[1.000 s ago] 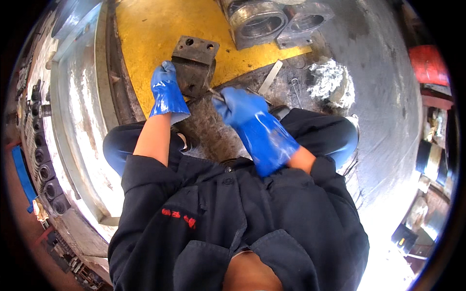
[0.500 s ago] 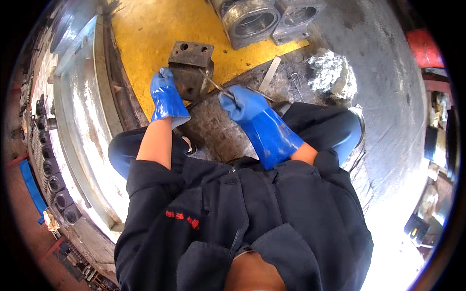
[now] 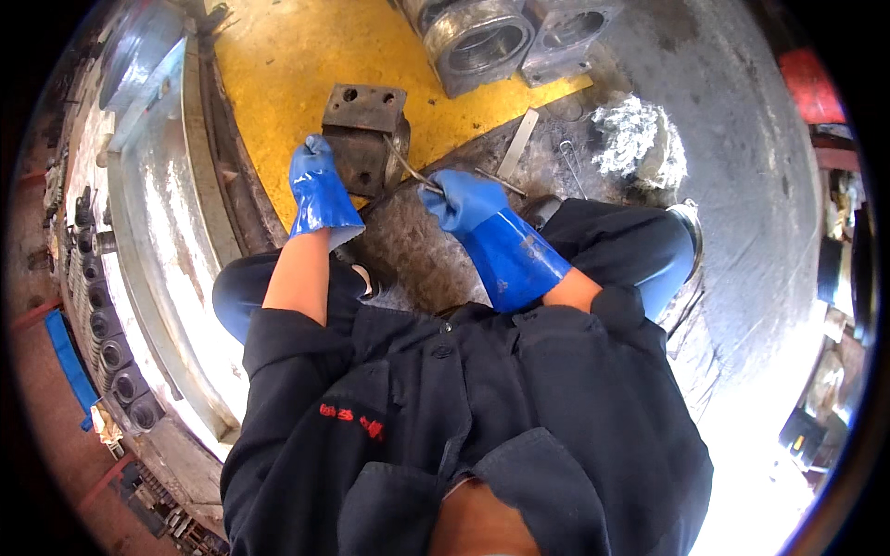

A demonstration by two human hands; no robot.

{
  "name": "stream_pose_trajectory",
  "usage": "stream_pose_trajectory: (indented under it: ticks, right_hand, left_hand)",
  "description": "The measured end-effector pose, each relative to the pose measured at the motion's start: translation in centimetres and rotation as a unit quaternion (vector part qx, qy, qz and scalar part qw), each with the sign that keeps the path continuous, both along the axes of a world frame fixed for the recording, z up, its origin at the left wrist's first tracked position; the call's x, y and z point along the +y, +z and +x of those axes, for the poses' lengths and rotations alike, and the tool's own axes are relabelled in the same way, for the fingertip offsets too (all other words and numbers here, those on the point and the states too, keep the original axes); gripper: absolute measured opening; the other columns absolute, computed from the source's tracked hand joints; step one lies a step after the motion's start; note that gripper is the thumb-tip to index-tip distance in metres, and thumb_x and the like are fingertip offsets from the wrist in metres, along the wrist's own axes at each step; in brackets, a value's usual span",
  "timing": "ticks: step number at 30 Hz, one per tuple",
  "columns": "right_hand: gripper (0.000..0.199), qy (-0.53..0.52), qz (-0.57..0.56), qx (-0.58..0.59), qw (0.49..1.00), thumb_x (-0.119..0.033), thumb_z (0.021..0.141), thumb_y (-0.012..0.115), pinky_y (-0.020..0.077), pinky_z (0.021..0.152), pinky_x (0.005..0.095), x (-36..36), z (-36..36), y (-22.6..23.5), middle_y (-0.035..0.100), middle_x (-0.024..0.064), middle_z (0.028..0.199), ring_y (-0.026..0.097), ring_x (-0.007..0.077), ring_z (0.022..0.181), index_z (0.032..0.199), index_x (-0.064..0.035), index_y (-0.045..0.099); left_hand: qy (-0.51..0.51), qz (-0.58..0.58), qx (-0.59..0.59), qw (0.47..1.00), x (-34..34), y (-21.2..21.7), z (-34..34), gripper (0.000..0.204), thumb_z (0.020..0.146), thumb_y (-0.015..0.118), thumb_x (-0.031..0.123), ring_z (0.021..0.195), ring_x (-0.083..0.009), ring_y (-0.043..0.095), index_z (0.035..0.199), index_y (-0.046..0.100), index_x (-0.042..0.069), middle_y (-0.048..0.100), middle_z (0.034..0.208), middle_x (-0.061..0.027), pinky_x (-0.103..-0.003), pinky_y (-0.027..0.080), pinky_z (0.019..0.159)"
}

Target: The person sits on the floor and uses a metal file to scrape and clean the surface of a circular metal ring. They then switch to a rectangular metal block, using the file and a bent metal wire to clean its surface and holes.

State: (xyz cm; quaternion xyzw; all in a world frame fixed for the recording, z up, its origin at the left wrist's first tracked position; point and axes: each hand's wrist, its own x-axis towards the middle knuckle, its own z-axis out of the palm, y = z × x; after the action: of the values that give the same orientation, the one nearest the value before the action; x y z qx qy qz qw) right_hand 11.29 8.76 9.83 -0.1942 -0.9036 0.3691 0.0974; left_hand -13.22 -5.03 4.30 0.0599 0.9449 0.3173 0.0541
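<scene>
A dark, rusty metal block [image 3: 360, 156] with a flat, drilled flange on top stands on the yellow sheet in front of me. At its left side is my left hand [image 3: 313, 171] in a blue rubber glove, fingers closed against the block's edge; the fingertips are partly hidden. My right hand [image 3: 468, 199], in the same kind of glove, is closed around a thin metal rod tool [image 3: 408, 167]. The rod's slim, slightly bent tip reaches the right side of the block. Part of a rod also shows on the far side of the right glove.
Large bored metal housings [image 3: 477, 46] stand at the back on the yellow sheet [image 3: 297, 46]. To the right lie a flat metal strip [image 3: 517, 144], a thin wire hook [image 3: 573, 167] and a crumpled, silvery-white heap [image 3: 640, 144]. A long metal beam [image 3: 167, 232] runs along the left.
My right hand has shifted slightly right, and the rod tool lies at a changed angle against the block. My left hand stays at the block's left side.
</scene>
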Motion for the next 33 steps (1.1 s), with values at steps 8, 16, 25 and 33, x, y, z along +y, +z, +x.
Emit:
stream_pose_trajectory:
  ticks: [8,16,25,33]
  right_hand:
    - [0.022,0.012,0.039,-0.065,0.997,-0.037,0.092,0.062,0.0522,0.067,0.0462,-0.3,-0.6,0.6,0.068,0.0131,0.087,0.067,0.0363,0.083,0.094,-0.0155,0.067]
    - [0.017,0.001,-0.110,-0.027,0.994,-0.021,0.088,0.060,0.0521,0.072,0.0368,0.5,0.9,1.6,0.067,0.0101,0.087,0.066,0.0296,0.080,0.100,-0.0100,0.064]
    - [0.051,-0.189,-0.492,0.027,0.850,-0.055,0.098,0.057,0.0372,0.044,0.0239,1.6,3.3,2.2,0.061,0.0017,0.061,0.051,0.0080,0.047,0.103,-0.0060,0.068]
    - [0.052,-0.199,-0.510,0.026,0.837,-0.054,0.100,0.054,0.0369,0.044,0.0230,1.0,3.3,3.8,0.060,0.0010,0.063,0.048,0.0067,0.047,0.100,-0.0053,0.071]
  left_hand:
    - [-0.018,-0.012,-0.014,1.000,0.2,0.4,0.2,0.060,0.101,0.042,0.049,0.093,-0.0473,0.066,0.100,0.068,-0.005,0.069,0.096,-0.0298,-0.050,0.051,0.082]
    - [-0.022,-0.013,0.032,0.999,-0.4,-0.4,-0.5,0.062,0.101,0.040,0.049,0.093,-0.0489,0.065,0.098,0.068,-0.006,0.068,0.093,-0.0312,-0.051,0.050,0.081]
    - [0.016,-0.054,0.046,0.997,-0.6,-1.3,-0.2,0.064,0.099,0.040,0.051,0.094,-0.0503,0.064,0.094,0.070,-0.006,0.067,0.095,-0.0327,-0.053,0.050,0.083]
    - [0.007,-0.064,0.072,0.995,-1.0,-1.7,-0.8,0.061,0.098,0.041,0.048,0.093,-0.0495,0.065,0.093,0.070,-0.005,0.067,0.094,-0.0323,-0.054,0.050,0.084]
